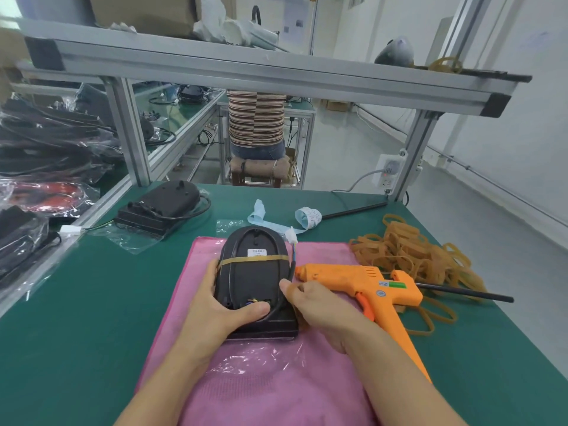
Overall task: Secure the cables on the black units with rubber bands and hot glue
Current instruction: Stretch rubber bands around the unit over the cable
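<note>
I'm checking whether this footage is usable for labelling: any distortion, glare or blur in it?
Head view: wide-angle bending curves the grey aluminium shelf beam; soft, even light, faint shadows; glare on the clear plastic film over the pink cloth; the black oval unit is sharp, its white label unreadable.

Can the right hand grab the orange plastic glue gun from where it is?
Probably yes. The right hand sits right beside the orange plastic glue gun, which lies uncovered on the table.
</note>
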Available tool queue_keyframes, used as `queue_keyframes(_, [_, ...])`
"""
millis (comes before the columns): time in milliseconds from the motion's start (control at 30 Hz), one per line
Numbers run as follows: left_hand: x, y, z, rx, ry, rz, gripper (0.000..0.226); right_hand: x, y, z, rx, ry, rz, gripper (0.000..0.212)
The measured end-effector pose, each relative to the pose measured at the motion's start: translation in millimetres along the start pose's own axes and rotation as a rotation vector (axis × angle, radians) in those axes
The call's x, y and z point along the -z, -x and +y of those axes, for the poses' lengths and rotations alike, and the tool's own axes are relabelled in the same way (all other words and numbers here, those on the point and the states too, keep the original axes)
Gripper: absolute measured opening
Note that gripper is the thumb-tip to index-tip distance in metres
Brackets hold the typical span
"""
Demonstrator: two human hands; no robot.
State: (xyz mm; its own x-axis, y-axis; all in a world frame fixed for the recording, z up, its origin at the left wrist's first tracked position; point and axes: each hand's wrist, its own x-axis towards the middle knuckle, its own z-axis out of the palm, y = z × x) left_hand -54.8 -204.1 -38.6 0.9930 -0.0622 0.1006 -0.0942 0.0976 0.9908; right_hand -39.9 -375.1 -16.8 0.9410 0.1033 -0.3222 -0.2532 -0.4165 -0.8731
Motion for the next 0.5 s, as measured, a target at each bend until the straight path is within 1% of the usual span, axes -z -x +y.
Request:
queue_keyframes(100, [-0.2,-0.9,6.5,0.006,-0.017,-0.084,0.088,2.2,2.4,-1.6,-0.016,-0.195,-0.058,0.041])
queue_keyframes(200, [-2.4,-1.3,11.2,-0.029,-0.065,-0.041,0.089,2.8,5.7,-3.2,-0.032,-0.340,-0.099,0.040])
queue_keyframes(300, [-6.8,-0.6,13.6,-0.086,-0.115,-0.012,0.083,7.7,11.7,-8.9,-0.078,-0.538,-0.246,0.040])
queue_keyframes(400, [-3.7,-2.7,16.0,-0.105,-0.139,-0.019,0.083,10.0,13.1,-13.9,-0.096,-0.557,-0.321,0.042])
queue_keyframes(500, [-1.1,-3.7,19.4,-0.127,-0.152,-0.042,0.081,4.7,11.9,-14.7,-0.113,-0.665,-0.327,0.039])
